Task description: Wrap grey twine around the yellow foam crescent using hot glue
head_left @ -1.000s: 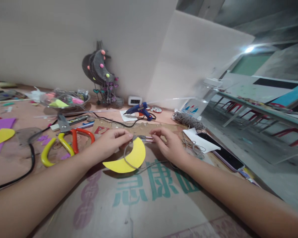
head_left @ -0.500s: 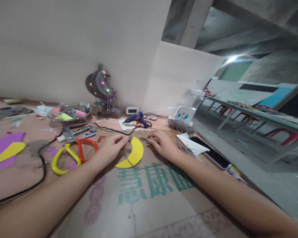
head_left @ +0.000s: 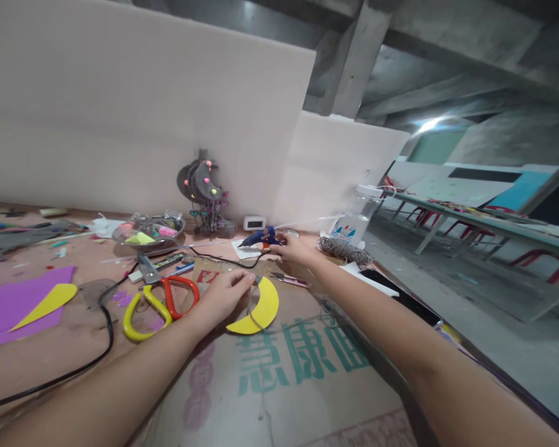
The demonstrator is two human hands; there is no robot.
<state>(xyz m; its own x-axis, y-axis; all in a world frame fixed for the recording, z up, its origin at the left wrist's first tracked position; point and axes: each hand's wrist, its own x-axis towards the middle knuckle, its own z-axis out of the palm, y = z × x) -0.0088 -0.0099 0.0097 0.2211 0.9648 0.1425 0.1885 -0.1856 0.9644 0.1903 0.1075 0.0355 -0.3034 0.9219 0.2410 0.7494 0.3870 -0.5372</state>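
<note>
My left hand (head_left: 233,292) is closed, its thumb and fingertips pinching the top of a yellow crescent cutout (head_left: 268,307) with a grey cord lying along its inner curve. The crescent rests on a printed cardboard sheet (head_left: 270,410). My right hand (head_left: 291,248) reaches to the back of the table, its fingers closed around the handle of a blue glue gun (head_left: 261,237). The gun's nozzle points left over a small white paper (head_left: 242,249). Pink-handled thread snips (head_left: 291,280) lie on the cardboard between my hands.
Large scissors with red and yellow handles (head_left: 148,316) lie left, near purple sheets (head_left: 28,310) and a black cable (head_left: 107,341). Behind are a bowl of trimmings (head_left: 149,233), a grey moon ornament (head_left: 205,186) and a small clock (head_left: 254,223). Right are grey yarn (head_left: 345,249), a jug (head_left: 361,214) and a phone (head_left: 405,301).
My right hand has left the thread snips, which now lie on the cardboard, and moved back to the glue gun. My left hand still pinches the crescent. The view has tilted upward.
</note>
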